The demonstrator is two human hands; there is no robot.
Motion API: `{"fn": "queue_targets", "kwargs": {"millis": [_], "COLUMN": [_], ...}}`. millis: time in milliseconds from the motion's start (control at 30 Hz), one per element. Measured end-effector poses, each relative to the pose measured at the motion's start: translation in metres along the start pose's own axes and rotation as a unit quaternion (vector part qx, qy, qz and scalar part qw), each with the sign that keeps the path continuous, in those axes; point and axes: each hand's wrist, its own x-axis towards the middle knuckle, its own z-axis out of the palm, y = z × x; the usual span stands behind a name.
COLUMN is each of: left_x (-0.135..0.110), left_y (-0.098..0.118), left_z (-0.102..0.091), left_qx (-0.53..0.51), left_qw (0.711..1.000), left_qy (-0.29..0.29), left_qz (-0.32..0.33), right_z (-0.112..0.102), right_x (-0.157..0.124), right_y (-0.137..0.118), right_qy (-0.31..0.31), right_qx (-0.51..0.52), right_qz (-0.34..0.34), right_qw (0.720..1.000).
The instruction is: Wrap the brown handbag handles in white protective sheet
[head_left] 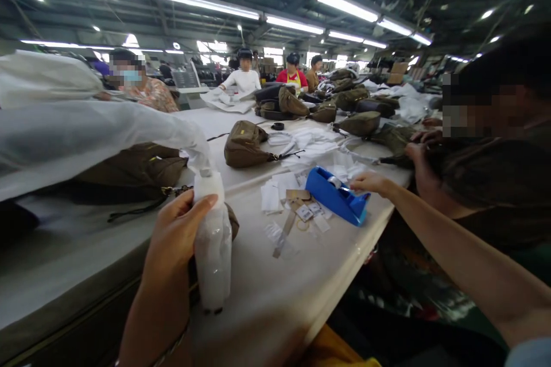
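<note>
My left hand (178, 235) is closed around a bag strap wrapped in white film (213, 241), its thumb pressed on the front. The wrapped strap hangs down past the table edge and runs up to a larger white wrapping (107, 126) that partly covers an olive-brown bag (129, 172). Over at the right, my right hand (372, 183) pinches at the cutting end of a blue tape dispenser (333, 195). The strip of tape between those fingertips is too fine to make out well. A roll of tape (334, 182) sits in the dispenser.
Paper tags (305, 212) and white slips (272, 195) lie beside the dispenser. A brown bag (245, 143) stands mid-table, with several more bags (348, 100) heaped behind. A co-worker (482, 149) sits close on the right, hands on a bag. Other people work across the table.
</note>
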Motion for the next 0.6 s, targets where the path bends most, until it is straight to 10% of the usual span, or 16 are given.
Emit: {"fn": "queue_targets", "kwargs": {"millis": [200,600], "left_x": [-0.002,0.002], "left_y": [0.001,-0.003], "left_z": [0.001,0.001], "left_qx": [0.002,-0.019], "left_qw": [1.000,1.000], "left_qy": [-0.010,0.010], "left_qz": [0.000,-0.006], "right_z": [0.005,-0.034], "right_x": [0.004,-0.052], "right_y": [0.003,0.013], "right_qy": [-0.081,-0.041], "right_qx": [0.056,0.144], "right_qz": [0.056,0.042], "right_qw": [0.994,0.988]}}
